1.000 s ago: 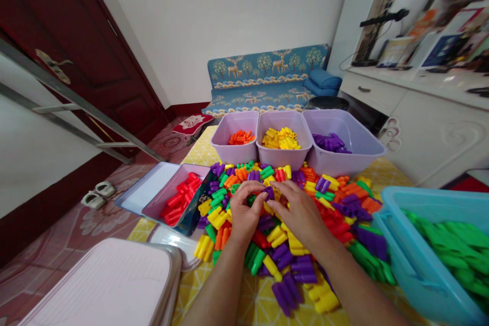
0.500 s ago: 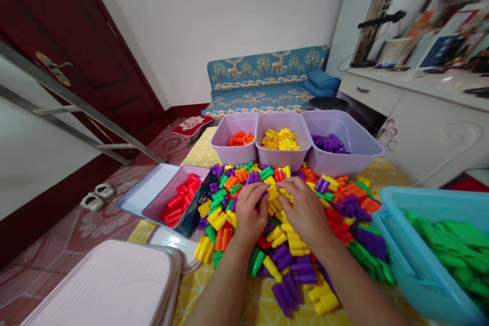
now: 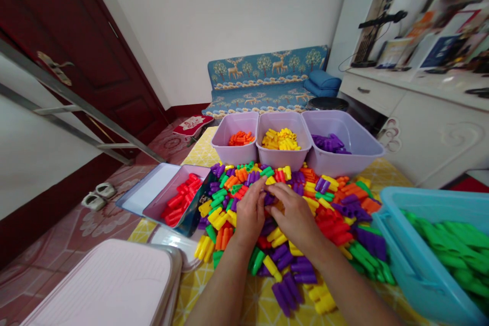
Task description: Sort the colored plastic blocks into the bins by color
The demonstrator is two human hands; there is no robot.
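Note:
A mixed heap of plastic tube-shaped building pieces (image 3: 301,267) in yellow, purple, green, orange and red covers the middle of the table. My left hand (image 3: 250,211) is over its centre, fingers pressed together and curled inward. Beside it, my right hand (image 3: 292,209) bends its fingers toward the left, and the fingertips of both hands nearly meet. Together they form a cup low over the pieces. What lies inside is mostly hidden by the fingers. Yellow pieces (image 3: 277,237) show just below, between my wrists.
Behind the heap stand lilac bins of orange (image 3: 234,154), yellow (image 3: 283,159) and purple pieces (image 3: 330,143). A box of red pieces (image 3: 181,201) is left, a blue tub (image 3: 405,257) of green ones right. Pale lids (image 3: 103,285) lie front left.
My hands have drawn closer together over the heap, the right one moving left. The yellow pieces that showed between them are now out of sight.

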